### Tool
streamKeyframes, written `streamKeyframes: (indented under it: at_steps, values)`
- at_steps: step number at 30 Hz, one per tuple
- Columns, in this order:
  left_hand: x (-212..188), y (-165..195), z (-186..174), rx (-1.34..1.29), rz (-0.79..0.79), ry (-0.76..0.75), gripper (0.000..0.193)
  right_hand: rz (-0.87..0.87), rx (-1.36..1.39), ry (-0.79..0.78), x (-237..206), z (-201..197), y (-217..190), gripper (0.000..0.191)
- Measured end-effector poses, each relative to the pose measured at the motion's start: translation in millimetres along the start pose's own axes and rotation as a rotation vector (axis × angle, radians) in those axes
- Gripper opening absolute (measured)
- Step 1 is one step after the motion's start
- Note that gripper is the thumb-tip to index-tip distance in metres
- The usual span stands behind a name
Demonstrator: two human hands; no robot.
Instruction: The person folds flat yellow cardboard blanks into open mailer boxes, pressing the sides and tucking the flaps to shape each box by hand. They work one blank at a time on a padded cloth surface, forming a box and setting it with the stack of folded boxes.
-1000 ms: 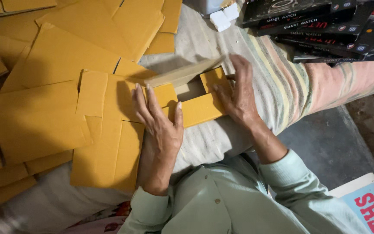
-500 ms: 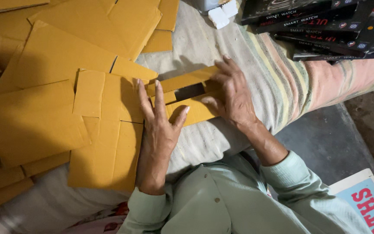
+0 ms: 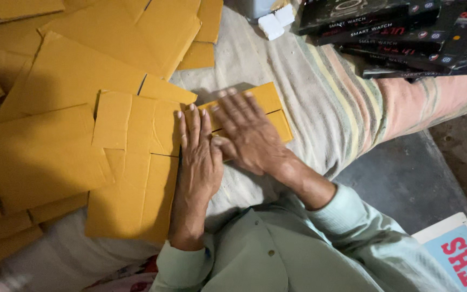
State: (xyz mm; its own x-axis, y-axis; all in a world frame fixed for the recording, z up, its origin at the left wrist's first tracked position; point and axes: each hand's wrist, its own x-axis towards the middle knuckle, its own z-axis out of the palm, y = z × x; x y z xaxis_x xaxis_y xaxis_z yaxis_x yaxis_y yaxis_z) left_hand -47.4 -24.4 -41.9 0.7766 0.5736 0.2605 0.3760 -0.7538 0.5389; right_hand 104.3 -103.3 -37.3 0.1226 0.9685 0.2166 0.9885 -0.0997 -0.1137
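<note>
Head view, looking down on two bare hands at work over yellow-brown card; left hand (image 3: 198,162) laid palm down, fingers straight and close together, resting across the right edge of a large flat cardboard blank (image 3: 136,178) with cut flaps; right hand (image 3: 249,135) just beside it, also palm down, fingers spread, pressing on a small folded cardboard piece (image 3: 274,111); thumbs touching or nearly so; neither hand closed around anything, both simply flattened on card.

Small folded piece lying on a striped cloth (image 3: 331,108), its left end hidden under the right palm, its right end and a crease line showing past the fingertips; touching or slightly overlapping the large blank, hard to tell which under the hands.

Up and to the left, a loose pile of cardboard sheets (image 3: 82,70) overlapping one another; at top right, a stack of flat black boxes (image 3: 406,32); near the top edge, two small white blocks (image 3: 277,19); pale green sleeves (image 3: 341,227) at the bottom; dark floor (image 3: 401,184) to the right.

Judged from the pose: creasing step in hand, weight bearing down to set a fold flat. For any further move on the piece: fingertips worked under a free edge first, the other hand steadying the blank against sliding on the soft cloth.
</note>
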Motion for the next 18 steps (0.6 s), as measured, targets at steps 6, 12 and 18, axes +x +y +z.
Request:
streamKeyframes:
  at_steps: [6,12,18]
  values:
    - [1,-1,1,0.046,-0.037,-0.016,0.061,-0.053,0.164,-0.088,19,2,8,0.079]
    - [-1,17,-12,0.198,-0.045,-0.057,0.065,0.180,0.066,0.010,2,-10,52,0.075]
    - [-7,16,-4,0.162,-0.066,-0.017,0.067,0.254,-0.060,0.043,0,-1,38,0.082]
